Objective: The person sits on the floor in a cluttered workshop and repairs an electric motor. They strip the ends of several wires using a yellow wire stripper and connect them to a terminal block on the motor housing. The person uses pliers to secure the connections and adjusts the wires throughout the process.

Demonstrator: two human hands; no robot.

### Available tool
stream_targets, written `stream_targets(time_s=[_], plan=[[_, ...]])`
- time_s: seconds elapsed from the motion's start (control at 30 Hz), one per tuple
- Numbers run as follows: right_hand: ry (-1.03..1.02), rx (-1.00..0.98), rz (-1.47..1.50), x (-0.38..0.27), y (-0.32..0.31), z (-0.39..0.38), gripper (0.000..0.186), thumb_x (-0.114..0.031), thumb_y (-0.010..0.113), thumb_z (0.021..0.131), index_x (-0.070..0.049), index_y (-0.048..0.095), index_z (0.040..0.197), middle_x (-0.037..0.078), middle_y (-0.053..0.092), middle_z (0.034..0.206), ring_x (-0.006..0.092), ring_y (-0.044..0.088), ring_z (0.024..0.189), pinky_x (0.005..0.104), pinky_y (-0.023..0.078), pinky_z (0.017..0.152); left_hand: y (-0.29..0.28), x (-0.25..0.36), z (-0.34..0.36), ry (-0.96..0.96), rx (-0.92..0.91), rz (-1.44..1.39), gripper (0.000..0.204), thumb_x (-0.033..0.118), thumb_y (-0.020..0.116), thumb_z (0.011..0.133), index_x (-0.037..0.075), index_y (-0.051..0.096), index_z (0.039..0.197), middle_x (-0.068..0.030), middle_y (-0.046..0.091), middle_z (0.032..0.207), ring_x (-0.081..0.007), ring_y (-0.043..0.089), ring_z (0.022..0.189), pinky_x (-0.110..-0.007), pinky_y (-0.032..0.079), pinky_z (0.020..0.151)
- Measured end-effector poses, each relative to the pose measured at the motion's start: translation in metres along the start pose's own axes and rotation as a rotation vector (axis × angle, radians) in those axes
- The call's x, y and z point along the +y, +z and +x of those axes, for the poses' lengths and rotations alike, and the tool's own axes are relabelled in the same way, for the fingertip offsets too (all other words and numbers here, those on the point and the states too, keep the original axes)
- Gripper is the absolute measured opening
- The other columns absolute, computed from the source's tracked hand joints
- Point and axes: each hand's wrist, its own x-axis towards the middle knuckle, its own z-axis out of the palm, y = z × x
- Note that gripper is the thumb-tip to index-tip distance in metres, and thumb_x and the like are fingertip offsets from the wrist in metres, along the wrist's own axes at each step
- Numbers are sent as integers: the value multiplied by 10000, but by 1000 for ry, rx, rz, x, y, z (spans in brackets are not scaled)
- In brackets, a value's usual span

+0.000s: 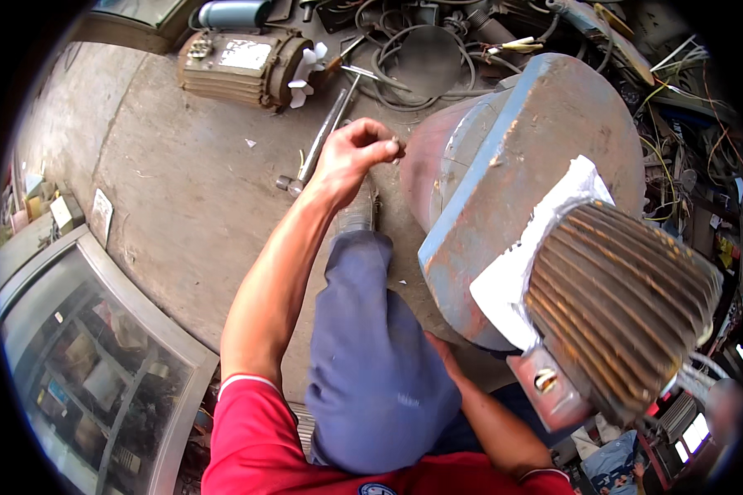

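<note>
My left hand (357, 158) reaches forward over the floor, thumb and fingers pinched together. Something small and dark shows at the fingertips, too little of it to name. Close to the right of those fingers stands a large worn blue-grey metal housing (553, 124) with a reddish rounded side. A brown ribbed electric motor (615, 305) sits against its flat face, with white paper or cloth (504, 289) between them. My right hand (442, 353) is low beside my knee, near the lower edge of the housing; the knee hides its fingers.
A hammer (289, 185) lies on the concrete floor beyond my left forearm. Farther off rests another motor (243, 70) with a white fan. Coiled cables (388, 70) and scrap crowd the back and right. A glass-topped case (99, 371) stands at my left.
</note>
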Motion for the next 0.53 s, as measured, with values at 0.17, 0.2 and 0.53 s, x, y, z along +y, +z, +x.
stream_targets(time_s=[0.17, 0.2, 0.53], plan=[[-251, -11, -360, -55, -5, -32, 450, -238, 661, 853, -58, 577, 1257, 203, 664, 1162, 346, 641, 1080, 385, 500, 910, 31, 74, -96, 300, -236, -191, 199, 22, 787, 782, 26, 607, 867, -125, 642, 905, -252, 642, 903, -406, 513, 843], [-352, 19, -440, -66, -8, -41, 449, -231, 660, 850, -69, 577, 1260, 203, 660, 1172, 361, 631, 1092, 392, 497, 912, 38, 84, -111, 325, -258, -194, 206, 20, 790, 777, 32, 607, 869, -123, 637, 908, -251, 638, 903, -398, 508, 845], [-486, 137, -432, -63, -3, -78, 377, -254, 600, 915, -76, 593, 1247, 211, 663, 1147, 374, 637, 1075, 414, 494, 901, 87, 145, -223, 376, -279, -294, 411, 103, 729, 863, 98, 619, 1259, -153, 631, 994, -292, 640, 907, -440, 511, 918]])
